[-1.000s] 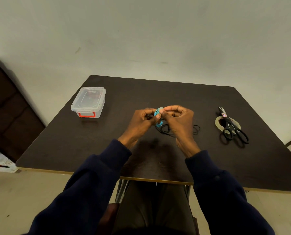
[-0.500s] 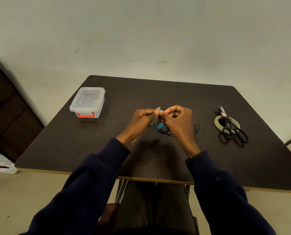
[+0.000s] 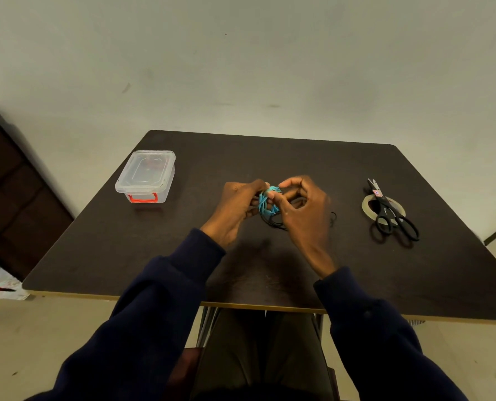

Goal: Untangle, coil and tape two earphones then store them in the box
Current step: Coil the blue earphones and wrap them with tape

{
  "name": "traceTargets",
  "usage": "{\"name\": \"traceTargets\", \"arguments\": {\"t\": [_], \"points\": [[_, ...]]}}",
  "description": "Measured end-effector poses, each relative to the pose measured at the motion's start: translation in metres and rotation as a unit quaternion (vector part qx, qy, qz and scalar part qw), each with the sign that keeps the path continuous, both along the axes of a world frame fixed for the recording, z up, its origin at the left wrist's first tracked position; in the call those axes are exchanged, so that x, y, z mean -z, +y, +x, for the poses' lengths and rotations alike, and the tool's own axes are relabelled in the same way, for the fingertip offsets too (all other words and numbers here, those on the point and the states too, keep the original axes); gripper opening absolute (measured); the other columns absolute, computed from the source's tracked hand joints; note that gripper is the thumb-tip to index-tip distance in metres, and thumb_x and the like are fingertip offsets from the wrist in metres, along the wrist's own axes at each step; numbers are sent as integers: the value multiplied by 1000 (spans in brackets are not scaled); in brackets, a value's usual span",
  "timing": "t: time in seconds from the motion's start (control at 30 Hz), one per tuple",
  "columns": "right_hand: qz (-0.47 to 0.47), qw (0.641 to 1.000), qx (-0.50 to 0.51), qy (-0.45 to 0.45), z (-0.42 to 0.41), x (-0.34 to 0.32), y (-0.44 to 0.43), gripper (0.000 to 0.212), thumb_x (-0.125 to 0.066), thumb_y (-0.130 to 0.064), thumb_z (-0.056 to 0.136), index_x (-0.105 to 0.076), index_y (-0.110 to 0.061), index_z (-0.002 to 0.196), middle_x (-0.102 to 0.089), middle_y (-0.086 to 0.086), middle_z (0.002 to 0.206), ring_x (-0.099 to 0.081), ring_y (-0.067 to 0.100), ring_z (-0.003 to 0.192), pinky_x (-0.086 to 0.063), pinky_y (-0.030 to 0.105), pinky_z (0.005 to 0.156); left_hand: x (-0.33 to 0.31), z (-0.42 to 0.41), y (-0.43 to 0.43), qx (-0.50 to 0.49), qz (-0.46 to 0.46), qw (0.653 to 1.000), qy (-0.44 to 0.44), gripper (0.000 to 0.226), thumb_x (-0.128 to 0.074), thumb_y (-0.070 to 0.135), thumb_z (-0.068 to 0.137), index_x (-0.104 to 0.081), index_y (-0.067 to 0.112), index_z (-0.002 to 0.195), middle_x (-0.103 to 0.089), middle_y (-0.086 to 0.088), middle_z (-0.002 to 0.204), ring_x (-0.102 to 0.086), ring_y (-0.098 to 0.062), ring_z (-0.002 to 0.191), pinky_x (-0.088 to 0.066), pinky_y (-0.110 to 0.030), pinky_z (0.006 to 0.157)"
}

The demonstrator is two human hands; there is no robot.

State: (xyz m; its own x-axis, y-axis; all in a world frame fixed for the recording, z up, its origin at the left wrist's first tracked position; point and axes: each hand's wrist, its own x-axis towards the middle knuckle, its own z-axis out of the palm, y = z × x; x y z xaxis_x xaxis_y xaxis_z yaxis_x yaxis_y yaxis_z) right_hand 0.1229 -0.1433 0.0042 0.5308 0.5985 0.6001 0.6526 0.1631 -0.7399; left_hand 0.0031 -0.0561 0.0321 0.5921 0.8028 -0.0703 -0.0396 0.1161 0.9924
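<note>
A coiled blue earphone (image 3: pixel 267 202) is held between both hands above the middle of the dark table (image 3: pixel 125 244). My left hand (image 3: pixel 236 208) grips its left side, and my right hand (image 3: pixel 303 211) pinches its top right with thumb and forefinger. A black earphone (image 3: pixel 275 222) lies on the table under the hands, mostly hidden; a loop of it shows to the right of my right hand. A clear plastic box (image 3: pixel 145 176) with a shut lid and red latch stands at the left.
A roll of clear tape (image 3: pixel 368 208) lies at the right with black scissors (image 3: pixel 391 214) resting across it. A dark cabinet (image 3: pixel 12 192) stands to the left of the table. The wall is right behind the table's far edge.
The blue coil has turned in my fingers and shows more of its loops. Both hands stayed in the same place over the table's middle.
</note>
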Motion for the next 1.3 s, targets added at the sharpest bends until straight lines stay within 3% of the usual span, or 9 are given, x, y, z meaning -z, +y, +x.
{"name": "traceTargets", "arguments": {"t": [0.17, 0.3, 0.4, 0.57, 0.67, 0.83, 0.97, 1.1, 1.3], "points": [[-1, 995, 26, -100, 4, 5, -2, 35, -79, -23, 87, -68, -13, 118, -68, 8, 109, -68, 8, 92, -55, 10, 80, -10, -1, 5, 32, -109, 994, 5, 7, -68, 22, 85, -69, 15, 85, -70, -4, 88, -64, -16, 83, -50, -32, 78], [11, 995, 35, -92, 4, 6, -3, 31, -79, -20, 87, -70, -11, 115, -66, 11, 112, -67, 11, 96, -50, 3, 82, -15, -1, 9, 60, -167, 984, 17, 7, -72, 20, 82, -69, 15, 86, -71, -5, 88, -64, -17, 86, -49, -33, 81], [13, 995, 35, -89, 5, 5, -4, 31, -79, -22, 87, -70, -12, 114, -66, 9, 112, -67, 10, 97, -53, 7, 83, -15, -1, 12, 72, -200, 977, 19, 18, -75, 19, 80, -68, 13, 96, -72, -6, 93, -66, -17, 88, -50, -31, 80], [14, 995, 37, -86, 8, 2, -5, 28, -78, -22, 86, -71, -12, 111, -68, 7, 107, -62, -4, 88, -50, 3, 79, -9, -2, 18, 85, -248, 965, 15, 23, -81, 18, 76, -72, 11, 96, -71, -10, 105, -64, -21, 99, -49, -33, 93], [5, 997, 21, -71, 12, 2, -6, 28, -78, -24, 85, -72, -11, 110, -70, 7, 105, -64, 0, 87, -51, 5, 76, -6, -2, 19, 83, -256, 963, 19, 35, -84, 18, 72, -70, 11, 104, -71, -8, 101, -63, -21, 100, -49, -31, 89], [8, 999, -15, -32, 15, -4, -8, 21, -80, -18, 86, -74, -9, 104, -74, 3, 98, -71, 8, 87, -54, 12, 73, -6, -1, 19, 97, -276, 956, 13, 19, -80, 17, 78, -72, 11, 94, -72, -8, 97, -65, -19, 95, -50, -30, 83], [-4, 999, -37, -26, 20, -8, -10, 18, -77, -15, 88, -73, -14, 106, -74, -3, 102, -70, 6, 94, -58, 20, 79, -10, -3, 22, 109, -278, 954, 7, 33, -78, 15, 74, -70, 12, 107, -71, -8, 102, -66, -20, 93, -52, -33, 81], [-26, 998, -42, -43, 24, -9, -11, 20, -77, -11, 87, -73, -14, 107, -73, -3, 103, -70, 3, 93, -56, 16, 80, -10, -3, 23, 118, -272, 955, 12, 16, -68, 11, 88, -71, 16, 102, -71, -6, 97, -66, -19, 90, -48, -33, 82], [-32, 997, -44, -56, 28, -9, -10, 23, -80, -9, 84, -72, -11, 105, -72, 3, 102, -69, 2, 89, -53, 11, 76, -9, -2, 19, 120, -262, 957, 19, 7, -69, 11, 89, -73, 15, 93, -72, -3, 89, -65, -16, 85, -46, -29, 79]]}}
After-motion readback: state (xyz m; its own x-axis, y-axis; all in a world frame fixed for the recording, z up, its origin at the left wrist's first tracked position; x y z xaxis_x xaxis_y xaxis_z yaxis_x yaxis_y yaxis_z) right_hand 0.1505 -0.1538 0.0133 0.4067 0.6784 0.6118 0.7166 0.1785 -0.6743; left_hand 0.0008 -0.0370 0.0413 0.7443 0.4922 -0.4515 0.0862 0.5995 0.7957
